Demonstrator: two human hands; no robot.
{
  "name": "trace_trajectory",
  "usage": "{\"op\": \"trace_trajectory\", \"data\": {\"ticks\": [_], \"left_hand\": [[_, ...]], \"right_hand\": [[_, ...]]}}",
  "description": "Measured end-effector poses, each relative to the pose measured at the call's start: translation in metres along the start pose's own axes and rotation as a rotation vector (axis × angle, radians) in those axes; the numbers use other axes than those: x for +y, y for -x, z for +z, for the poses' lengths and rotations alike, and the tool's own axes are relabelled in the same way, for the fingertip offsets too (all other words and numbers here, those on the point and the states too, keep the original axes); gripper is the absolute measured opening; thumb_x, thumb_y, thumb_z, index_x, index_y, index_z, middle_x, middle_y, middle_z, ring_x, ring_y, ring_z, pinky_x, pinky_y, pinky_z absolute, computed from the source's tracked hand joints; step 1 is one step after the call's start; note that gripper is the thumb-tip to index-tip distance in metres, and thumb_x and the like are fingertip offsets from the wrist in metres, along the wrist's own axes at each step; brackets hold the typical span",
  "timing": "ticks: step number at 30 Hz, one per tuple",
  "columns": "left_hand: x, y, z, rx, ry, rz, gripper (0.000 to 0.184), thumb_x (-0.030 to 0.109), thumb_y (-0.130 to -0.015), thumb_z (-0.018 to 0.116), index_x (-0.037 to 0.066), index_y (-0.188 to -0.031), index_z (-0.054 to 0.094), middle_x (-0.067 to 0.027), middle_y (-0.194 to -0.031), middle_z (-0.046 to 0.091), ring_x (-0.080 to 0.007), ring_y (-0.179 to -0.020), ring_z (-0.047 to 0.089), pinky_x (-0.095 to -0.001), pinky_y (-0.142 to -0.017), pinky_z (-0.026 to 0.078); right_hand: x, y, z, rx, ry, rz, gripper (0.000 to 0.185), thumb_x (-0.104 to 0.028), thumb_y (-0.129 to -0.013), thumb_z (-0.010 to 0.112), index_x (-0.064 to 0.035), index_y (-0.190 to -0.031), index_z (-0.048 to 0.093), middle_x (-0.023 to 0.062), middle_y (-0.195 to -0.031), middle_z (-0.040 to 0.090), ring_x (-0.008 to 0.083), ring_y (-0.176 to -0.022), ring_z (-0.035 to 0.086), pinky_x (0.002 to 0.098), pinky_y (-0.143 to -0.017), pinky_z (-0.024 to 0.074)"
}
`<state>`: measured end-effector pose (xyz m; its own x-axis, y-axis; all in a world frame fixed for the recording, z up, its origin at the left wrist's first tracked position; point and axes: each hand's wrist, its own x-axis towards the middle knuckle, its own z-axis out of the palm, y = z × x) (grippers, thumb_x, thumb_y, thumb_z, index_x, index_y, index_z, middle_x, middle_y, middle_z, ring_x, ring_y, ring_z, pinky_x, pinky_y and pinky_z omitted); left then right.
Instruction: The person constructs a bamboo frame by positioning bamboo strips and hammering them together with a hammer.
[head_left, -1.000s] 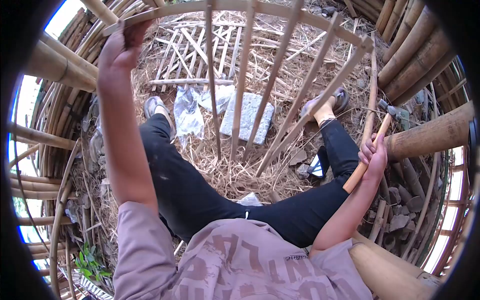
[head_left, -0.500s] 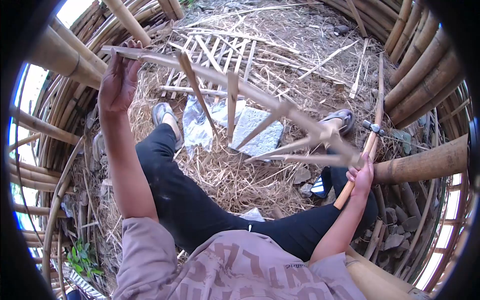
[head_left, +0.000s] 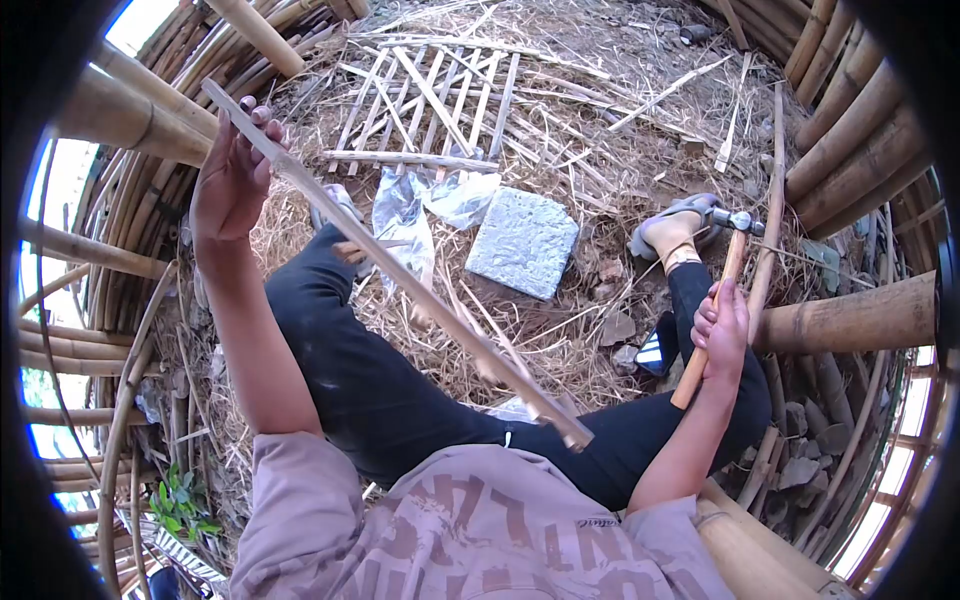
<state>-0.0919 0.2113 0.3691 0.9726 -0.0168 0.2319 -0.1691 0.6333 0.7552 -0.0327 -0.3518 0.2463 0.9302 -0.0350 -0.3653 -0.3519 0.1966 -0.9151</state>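
Note:
My left hand (head_left: 228,185) grips one end of a long bamboo strip (head_left: 400,268), which slants across my lap toward the lower right. Short slats attached along it are mostly hidden behind, with a few ends showing. In my right hand (head_left: 722,328) is a hammer (head_left: 740,222), fingers wrapped round its wooden handle, metal head upward near my right foot. A pale flat stone block (head_left: 523,243) lies on the ground between my legs. Beside the block is a crumpled clear plastic bag (head_left: 403,225).
A lattice of bamboo slats (head_left: 412,158) lies on the straw-strewn ground ahead. A long pole (head_left: 774,190) lies at the right, near a thick bamboo post (head_left: 850,312). Bamboo walls curve round both sides. A dark object with white stripes (head_left: 652,348) sits by my right leg.
The bamboo strip's far end has swung down and toward me, away from my right hand, and the strip has turned so its slats point away. The hammer has stayed in my right hand.

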Motion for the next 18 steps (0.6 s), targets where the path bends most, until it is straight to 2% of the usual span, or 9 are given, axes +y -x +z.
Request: {"op": "trace_trajectory", "data": {"ticks": [3,9,13,14,17,18], "left_hand": [[-0.001,0.001,0.011,0.029,-0.023,-0.014,0.031,0.031,-0.107,0.04,0.005,-0.122,0.046,-0.0066,-0.102,0.054,-0.0225,-0.099,0.059,-0.0364,-0.09,0.053],[0.016,-0.002,0.027,-0.031,-0.119,-0.01,0.029,0.029,-0.108,0.039,0.006,-0.124,0.045,-0.0053,-0.104,0.054,-0.0214,-0.101,0.06,-0.0383,-0.093,0.05],[0.047,-0.002,0.028,-0.046,-0.052,-0.09,0.03,0.026,-0.107,0.041,0.001,-0.123,0.043,-0.0127,-0.111,0.051,-0.0274,-0.105,0.058,-0.0365,-0.091,0.056],[0.052,-0.002,0.028,-0.125,-0.065,-0.068,0.033,0.025,-0.107,0.041,-0.003,-0.124,0.042,-0.0165,-0.114,0.049,-0.0302,-0.109,0.055,-0.034,-0.089,0.058],[0.069,0.007,0.023,-0.007,-0.255,0.078,0.034,0.024,-0.107,0.041,-0.005,-0.124,0.041,-0.0157,-0.113,0.049,-0.0303,-0.114,0.051,-0.0333,-0.091,0.056],[0.075,0.009,0.019,-0.048,-0.253,0.073,0.036,0.023,-0.107,0.04,-0.006,-0.128,0.04,-0.0163,-0.119,0.049,-0.0298,-0.114,0.051,-0.0353,-0.096,0.053]], "right_hand": [[0.003,-0.001,-0.001,-0.025,0.014,-0.002,0.029,-0.041,-0.105,0.044,-0.0133,-0.094,0.047,-0.0073,-0.062,0.034,-0.0006,-0.044,0.031,0.0157,-0.035,0.025],[0.004,-0.001,0.001,-0.032,0.04,0.025,0.03,-0.04,-0.105,0.044,-0.0128,-0.093,0.046,-0.0065,-0.062,0.035,0.0006,-0.043,0.033,0.0177,-0.035,0.0271],[0.006,-0.002,0.001,-0.052,0.043,0.025,0.03,-0.04,-0.105,0.044,-0.0126,-0.093,0.046,-0.0064,-0.062,0.036,0.0006,-0.044,0.033,0.0177,-0.035,0.027],[0.007,-0.002,0.0,-0.057,0.043,0.025,0.03,-0.04,-0.105,0.044,-0.0127,-0.093,0.046,-0.0064,-0.062,0.036,0.0005,-0.044,0.033,0.0177,-0.035,0.027],[0.006,-0.003,0.001,-0.049,0.059,0.023,0.03,-0.039,-0.106,0.044,-0.0128,-0.093,0.046,-0.0066,-0.062,0.036,0.0004,-0.044,0.032,0.0177,-0.035,0.0268],[0.006,-0.002,0.001,-0.042,0.067,0.024,0.029,-0.039,-0.106,0.043,-0.0128,-0.093,0.046,-0.0067,-0.062,0.036,0.0003,-0.044,0.032,0.0177,-0.035,0.0268]]}}
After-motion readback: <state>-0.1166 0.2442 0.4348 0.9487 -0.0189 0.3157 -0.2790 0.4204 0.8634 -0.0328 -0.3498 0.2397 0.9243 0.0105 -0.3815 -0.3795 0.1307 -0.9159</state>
